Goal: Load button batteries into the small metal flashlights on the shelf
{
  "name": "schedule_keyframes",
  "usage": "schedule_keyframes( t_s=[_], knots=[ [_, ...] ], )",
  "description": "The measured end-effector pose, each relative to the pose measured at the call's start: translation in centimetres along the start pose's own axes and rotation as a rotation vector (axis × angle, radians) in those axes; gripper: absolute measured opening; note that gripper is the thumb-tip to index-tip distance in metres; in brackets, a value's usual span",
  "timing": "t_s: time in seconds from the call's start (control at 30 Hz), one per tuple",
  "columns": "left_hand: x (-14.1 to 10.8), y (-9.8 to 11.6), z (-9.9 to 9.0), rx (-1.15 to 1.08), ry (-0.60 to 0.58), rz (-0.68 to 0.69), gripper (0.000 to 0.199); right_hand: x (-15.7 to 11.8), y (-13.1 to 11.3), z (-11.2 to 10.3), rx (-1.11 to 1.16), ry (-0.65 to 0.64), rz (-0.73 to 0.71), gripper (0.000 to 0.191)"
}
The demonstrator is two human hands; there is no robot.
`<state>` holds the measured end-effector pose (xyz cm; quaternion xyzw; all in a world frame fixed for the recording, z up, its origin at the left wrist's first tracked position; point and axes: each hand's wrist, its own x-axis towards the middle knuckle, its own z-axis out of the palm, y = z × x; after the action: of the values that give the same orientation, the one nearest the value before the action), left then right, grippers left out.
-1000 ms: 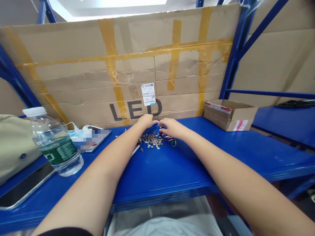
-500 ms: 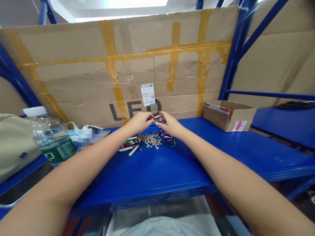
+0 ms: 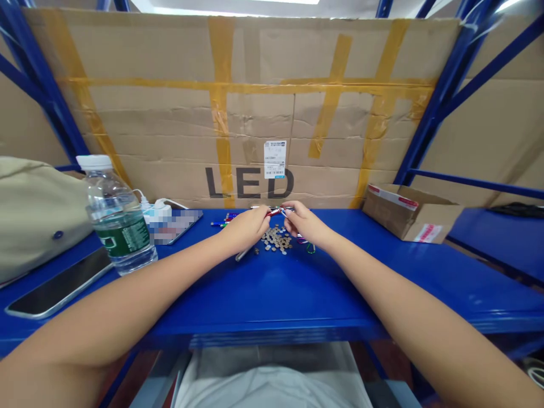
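My left hand (image 3: 251, 228) is closed on a slim red metal tube (image 3: 275, 212), which looks like a small keychain flashlight. My right hand (image 3: 306, 222) pinches at its shiny right end; fingers hide the exact contact. Just below lies a pile of button cells (image 3: 277, 240) on the blue table. Small carabiner clips (image 3: 311, 248), one green, lie partly hidden beneath my right hand. Left of my left hand, coloured tubes (image 3: 223, 222) show their ends. A silver tube (image 3: 243, 254) lies partly covered by my left hand.
On the left stand a water bottle (image 3: 121, 221) and a beige bag (image 3: 38, 221), with a phone (image 3: 59, 283) and a white power strip (image 3: 155, 212) nearby. An open cardboard box (image 3: 410, 212) sits at right. A large taped cardboard sheet (image 3: 170, 136) closes off the back.
The head view has turned, so the scene sits differently in the picture. My hands have come lower and closer over the button cells, still around the red tube.
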<state>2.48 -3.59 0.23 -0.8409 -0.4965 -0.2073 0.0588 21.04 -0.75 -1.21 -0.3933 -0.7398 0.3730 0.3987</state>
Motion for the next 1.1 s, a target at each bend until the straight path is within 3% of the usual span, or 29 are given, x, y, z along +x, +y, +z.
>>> schedule_keyframes(
  t_s=[0.2, 0.4, 0.53, 0.9, 1.1],
  knots=[
    [-0.4, 0.4, -0.1, -0.054, 0.008, -0.004, 0.026, -0.2, 0.2, 0.7, -0.022, -0.154, -0.110, 0.015],
    [-0.3, 0.0, 0.7, -0.174, 0.065, 0.073, 0.027, -0.4, -0.1, 0.8, 0.117, -0.120, -0.002, 0.006],
    [-0.3, -0.4, 1.2, -0.248, 0.105, 0.072, 0.028, -0.3, -0.2, 0.5, 0.202, -0.183, 0.048, 0.007],
    [-0.3, -1.2, 1.5, -0.093, 0.112, 0.088, 0.030, 0.2, 0.9, -0.9, 0.060, -0.162, -0.019, 0.022],
    [-0.4, -1.0, 1.5, -0.032, 0.119, 0.166, 0.029, -0.3, 0.5, -0.5, -0.159, -0.148, 0.007, 0.010]
  ],
)
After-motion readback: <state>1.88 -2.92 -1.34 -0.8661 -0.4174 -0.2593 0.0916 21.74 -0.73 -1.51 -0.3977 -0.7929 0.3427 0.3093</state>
